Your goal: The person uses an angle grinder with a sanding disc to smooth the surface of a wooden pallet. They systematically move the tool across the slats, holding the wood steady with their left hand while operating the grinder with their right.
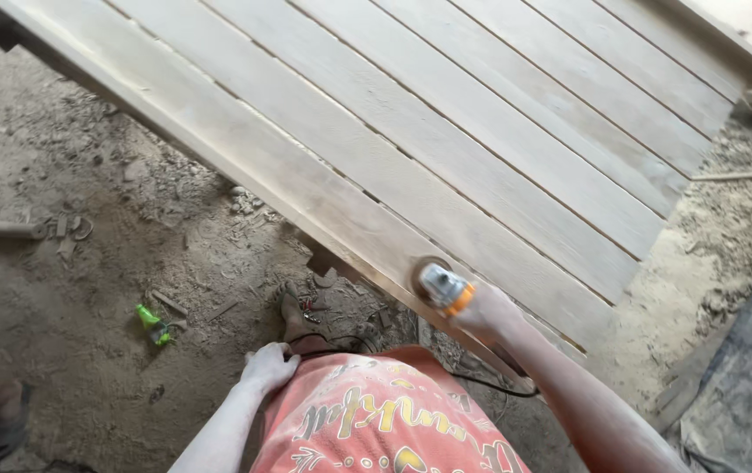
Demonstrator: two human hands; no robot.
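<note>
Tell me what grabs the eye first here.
The pale plank panel fills the upper frame, tilted over a dirt floor. At its near edge the right hand grips a sander with an orange collar. The left hand rests on the orange shirt.

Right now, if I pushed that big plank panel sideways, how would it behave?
The plank panel looks stiff and probably heavy: many thick boards joined together. It likely drags rather than slides, since its surface and the dirt floor look dusty and rough.

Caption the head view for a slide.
Right hand presses an orange-collared angle grinder onto pale wooden slatted panel; left hand rests at waist.
</note>
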